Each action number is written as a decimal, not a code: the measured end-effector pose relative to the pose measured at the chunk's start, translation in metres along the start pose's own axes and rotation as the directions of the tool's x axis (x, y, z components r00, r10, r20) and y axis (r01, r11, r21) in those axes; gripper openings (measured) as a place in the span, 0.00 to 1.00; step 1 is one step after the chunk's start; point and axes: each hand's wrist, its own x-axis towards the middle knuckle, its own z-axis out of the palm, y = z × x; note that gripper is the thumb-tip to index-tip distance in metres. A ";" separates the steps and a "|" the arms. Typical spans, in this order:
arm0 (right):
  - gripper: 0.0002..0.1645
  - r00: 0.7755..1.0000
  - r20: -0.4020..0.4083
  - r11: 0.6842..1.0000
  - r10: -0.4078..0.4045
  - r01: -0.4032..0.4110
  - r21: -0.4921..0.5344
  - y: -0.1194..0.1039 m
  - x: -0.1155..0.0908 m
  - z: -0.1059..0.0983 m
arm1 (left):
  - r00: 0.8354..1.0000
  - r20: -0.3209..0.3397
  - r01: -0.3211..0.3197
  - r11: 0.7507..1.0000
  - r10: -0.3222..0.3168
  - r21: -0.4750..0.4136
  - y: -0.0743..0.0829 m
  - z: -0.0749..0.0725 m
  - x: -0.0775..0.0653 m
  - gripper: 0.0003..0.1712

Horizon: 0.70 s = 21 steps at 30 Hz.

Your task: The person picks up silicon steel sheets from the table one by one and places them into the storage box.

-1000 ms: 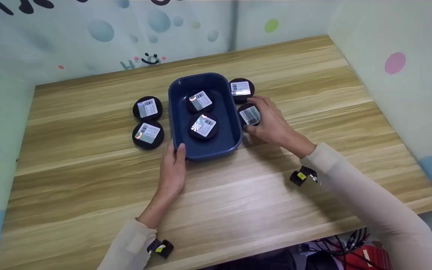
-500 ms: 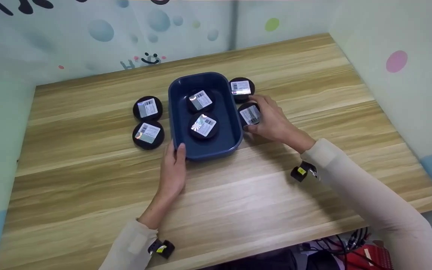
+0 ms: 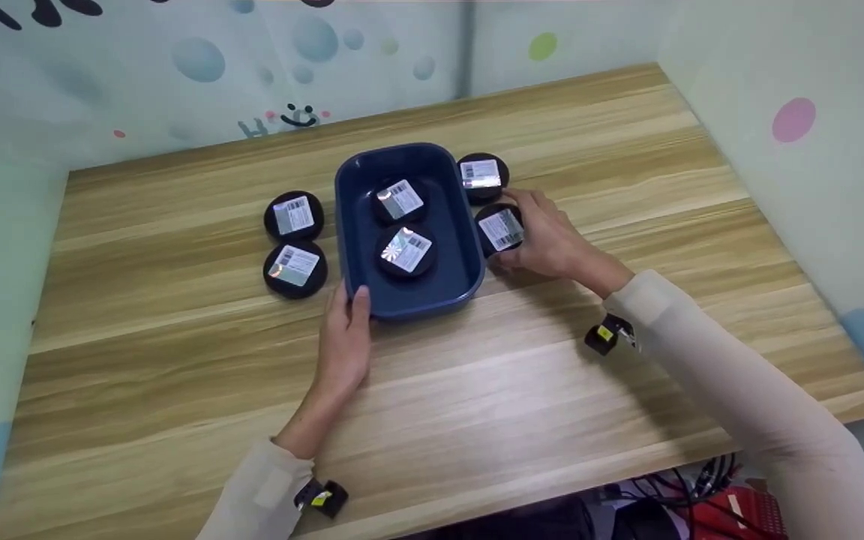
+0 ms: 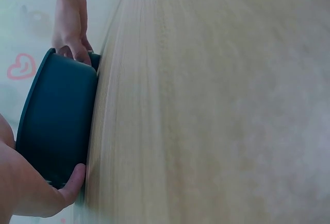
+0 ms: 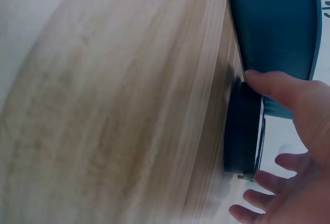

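Observation:
My left hand (image 3: 344, 349) holds the near left corner of a deep blue tray (image 3: 415, 306), its thumb up at the rim and fingers low by the wall in the left wrist view. Inside the tray lie two thick black discs with silvery barcode labels, a far one (image 3: 400, 201) and a near one (image 3: 406, 252). Against the tray's right side rests a third black disc (image 3: 500, 228). Around its outer side stands my right hand (image 3: 548, 238), thumb touching its near edge, the other fingers loosely spread in the right wrist view.
Another labelled disc (image 3: 482, 177) lies just behind, touching the tray's right wall. Left of the tray two more sit in a column, one far (image 3: 294, 216) and one near (image 3: 295, 268). Walls edge the wooden table (image 3: 177, 360) at back and sides.
My right fingertips have drawn back slightly to the right from the disc's top, so more of its label shows. The tray, the discs and my left hand stay in place.

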 end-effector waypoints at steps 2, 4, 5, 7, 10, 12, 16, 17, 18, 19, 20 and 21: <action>0.65 1.000 0.003 1.000 -0.003 0.003 -0.009 0.001 0.001 0.000 | 1.000 -0.001 0.003 1.000 -0.003 -0.007 0.000 0.000 0.000 0.27; 0.66 1.000 0.002 1.000 -0.011 0.011 -0.016 0.003 0.001 0.001 | 1.000 0.000 0.002 1.000 -0.002 -0.013 0.000 0.000 -0.001 0.27; 0.66 1.000 0.001 1.000 -0.015 0.015 -0.020 0.004 0.002 0.001 | 1.000 0.001 0.004 1.000 -0.004 -0.018 0.000 0.000 -0.001 0.26; 0.66 1.000 -0.004 0.999 -0.027 0.027 -0.032 0.005 0.002 0.002 | 1.000 0.002 0.003 1.000 -0.003 -0.026 0.000 0.000 -0.001 0.26; 0.66 0.999 -0.010 0.998 -0.039 0.038 -0.053 0.006 0.002 0.003 | 1.000 0.001 -0.002 0.999 0.002 -0.033 -0.001 0.001 -0.001 0.25; 0.67 0.999 -0.009 0.997 -0.041 0.040 -0.066 0.007 0.002 0.003 | 1.000 -0.001 -0.003 0.999 0.003 -0.038 -0.001 0.001 -0.001 0.25; 0.67 0.999 -0.002 0.997 -0.039 0.039 -0.073 0.008 0.003 0.003 | 1.000 -0.005 -0.002 0.999 0.002 -0.044 -0.002 0.002 -0.001 0.25; 0.67 0.999 0.000 0.997 -0.040 0.040 -0.073 0.008 0.004 0.003 | 1.000 -0.006 -0.004 0.999 0.003 -0.041 -0.002 0.002 -0.001 0.25; 0.67 0.999 0.004 0.996 -0.040 0.040 -0.073 0.009 0.004 0.003 | 1.000 -0.005 -0.001 0.999 0.001 -0.042 -0.002 0.002 -0.001 0.25; 0.68 0.999 0.006 0.996 -0.040 0.041 -0.074 0.008 0.004 0.003 | 1.000 -0.007 -0.001 0.999 0.001 -0.042 -0.003 0.002 -0.001 0.26; 0.68 0.999 0.009 0.996 -0.041 0.041 -0.075 0.008 0.005 0.003 | 1.000 -0.009 0.001 0.999 -0.001 -0.041 -0.002 0.002 0.000 0.26; 0.68 0.999 0.012 0.996 -0.040 0.040 -0.077 0.008 0.005 0.002 | 1.000 -0.010 0.000 0.999 0.000 -0.039 -0.003 0.002 0.000 0.26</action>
